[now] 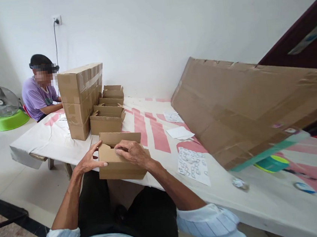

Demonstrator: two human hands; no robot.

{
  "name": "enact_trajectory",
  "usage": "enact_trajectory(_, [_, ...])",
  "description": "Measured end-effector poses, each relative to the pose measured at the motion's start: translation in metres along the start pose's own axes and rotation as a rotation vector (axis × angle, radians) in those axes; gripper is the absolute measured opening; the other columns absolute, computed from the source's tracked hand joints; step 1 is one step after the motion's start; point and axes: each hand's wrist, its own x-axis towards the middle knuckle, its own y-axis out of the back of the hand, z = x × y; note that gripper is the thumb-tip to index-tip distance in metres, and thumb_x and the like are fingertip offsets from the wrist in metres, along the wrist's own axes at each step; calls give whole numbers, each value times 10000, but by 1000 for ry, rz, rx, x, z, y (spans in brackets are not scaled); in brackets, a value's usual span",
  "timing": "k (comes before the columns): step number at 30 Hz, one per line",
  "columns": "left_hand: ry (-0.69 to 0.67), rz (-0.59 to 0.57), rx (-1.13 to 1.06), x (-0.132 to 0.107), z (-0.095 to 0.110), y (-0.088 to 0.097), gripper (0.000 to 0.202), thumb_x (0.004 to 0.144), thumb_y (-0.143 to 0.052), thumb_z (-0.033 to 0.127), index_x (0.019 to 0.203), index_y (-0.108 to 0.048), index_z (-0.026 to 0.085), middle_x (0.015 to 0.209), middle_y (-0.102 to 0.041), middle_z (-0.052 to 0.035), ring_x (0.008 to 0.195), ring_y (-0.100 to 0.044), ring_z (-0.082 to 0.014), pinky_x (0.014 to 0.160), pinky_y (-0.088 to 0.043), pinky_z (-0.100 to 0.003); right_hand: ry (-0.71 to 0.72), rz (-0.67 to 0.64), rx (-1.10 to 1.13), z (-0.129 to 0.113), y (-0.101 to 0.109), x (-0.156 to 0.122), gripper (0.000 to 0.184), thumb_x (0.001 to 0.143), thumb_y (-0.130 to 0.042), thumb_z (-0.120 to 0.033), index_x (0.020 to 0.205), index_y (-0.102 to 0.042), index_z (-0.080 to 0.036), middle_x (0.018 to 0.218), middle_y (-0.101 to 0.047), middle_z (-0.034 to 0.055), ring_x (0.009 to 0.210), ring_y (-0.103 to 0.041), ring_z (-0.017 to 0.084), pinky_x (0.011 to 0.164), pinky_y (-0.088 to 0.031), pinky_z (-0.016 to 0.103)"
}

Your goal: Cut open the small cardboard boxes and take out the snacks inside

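A small brown cardboard box (121,171) lies at the table's near edge, just in front of my lap. Its back flap stands up, and an inner flap is folded across the top. My left hand (90,160) grips the box's left end, thumb on the near side and fingers at the far corner. Bent over the top is my right hand (133,152), its fingers closed together at the edge of the inner flap. The inside of the box is hidden from me.
Beyond the box stand several open cardboard boxes (106,124) beside a stack of taped boxes (73,104). A large cardboard panel (247,101) leans at the right. Paper sheets (193,165) and a tape roll (240,184) lie on the table (164,172). A person (35,93) sits far left.
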Motion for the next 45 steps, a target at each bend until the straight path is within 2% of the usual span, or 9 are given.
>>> enact_trajectory(10, [-8,-3,41,-2,-1,0,1119,694,-904,476,1659,-362,315,1683,-366,-144,1471,-424,-422,1071,-511,-515,33,-15,54,3,1,2,262,950,-565,-180,1073,-792,-223,1006,-800,52,873,-715,197,822,-533,319])
enact_trajectory(20, [-46,-19,44,-8,4,2,1247,612,-954,564,1673,-340,334,1674,-378,-151,1491,-411,-447,1091,-500,-544,129,-11,-73,-12,6,-6,220,1014,-544,-170,941,-749,-202,902,-732,51,833,-692,188,776,-523,311])
enact_trajectory(24, [-44,-111,-35,-11,3,12,1293,609,-921,692,1687,-309,325,1729,-331,-150,1531,-376,-452,1130,-475,-549,248,118,-177,-33,8,-32,243,1057,-514,-206,973,-742,-217,950,-730,82,877,-692,213,794,-550,341])
enact_trajectory(28, [-40,-127,-139,-12,4,19,1031,804,-658,845,1653,-409,314,1707,-408,-131,1535,-393,-445,1100,-511,-542,289,173,-319,-46,-6,-76,268,1043,-512,-152,1017,-761,-250,964,-741,93,917,-683,240,848,-564,393])
enact_trajectory(31, [-14,-95,-81,-12,8,15,998,824,-706,767,1660,-392,322,1727,-380,-106,1551,-378,-437,1101,-522,-521,336,202,-348,-42,-28,-106,281,1007,-559,-105,1150,-749,-255,1010,-753,102,953,-682,259,845,-559,415])
enact_trajectory(34, [12,-57,43,-12,15,6,1176,707,-885,634,1686,-325,304,1749,-322,-111,1541,-391,-436,1149,-494,-513,365,250,-388,-36,-45,-119,319,981,-589,-88,1227,-724,-241,1089,-752,124,995,-676,276,829,-550,431])
enact_trajectory(38, [32,1,147,-13,23,-5,1282,658,-942,572,1703,-277,244,1723,-335,-152,1552,-370,-422,1239,-402,-523,345,232,-345,-38,-40,-106,216,997,-570,-110,1049,-736,-238,986,-730,90,904,-649,243,804,-542,401])
enact_trajectory(42, [40,14,149,-14,25,-6,1277,673,-945,538,1706,-264,221,1731,-313,-166,1567,-347,-425,1256,-376,-529,253,148,-317,-32,-9,-68,165,1010,-574,-147,997,-722,-219,1068,-720,106,1003,-644,254,896,-533,405])
enact_trajectory(45, [30,17,140,-14,24,-4,1259,678,-942,531,1703,-270,243,1741,-303,-154,1570,-342,-428,1252,-381,-546,157,-20,-434,-13,14,-38,101,981,-655,-207,1036,-739,-208,1113,-733,118,1045,-628,284,898,-513,418])
